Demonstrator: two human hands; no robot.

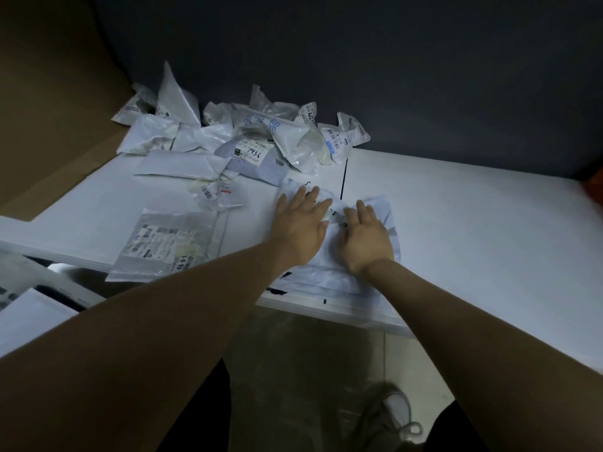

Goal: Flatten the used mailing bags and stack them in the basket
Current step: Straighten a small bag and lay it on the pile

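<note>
A white mailing bag (329, 272) lies on the white table (456, 230) near its front edge. My left hand (301, 223) presses flat on the bag's left part with its fingers spread. Beside it, my right hand (367, 236) presses palm down on the bag's right part, fingers straight. A flattened grey bag with labels (163, 246) lies to the left, hanging partly over the table edge. A heap of crumpled mailing bags (244, 135) sits at the back of the table. At the lower left a white basket (62, 282) shows only part of its rim, with a flat white bag (26, 318) in it.
A brown cardboard sheet (55, 109) stands at the left behind the heap. A dark wall (391, 76) runs behind the table. Something orange (595, 190) peeks in at the right edge. Below the table edge are the floor and my shoe (391, 415).
</note>
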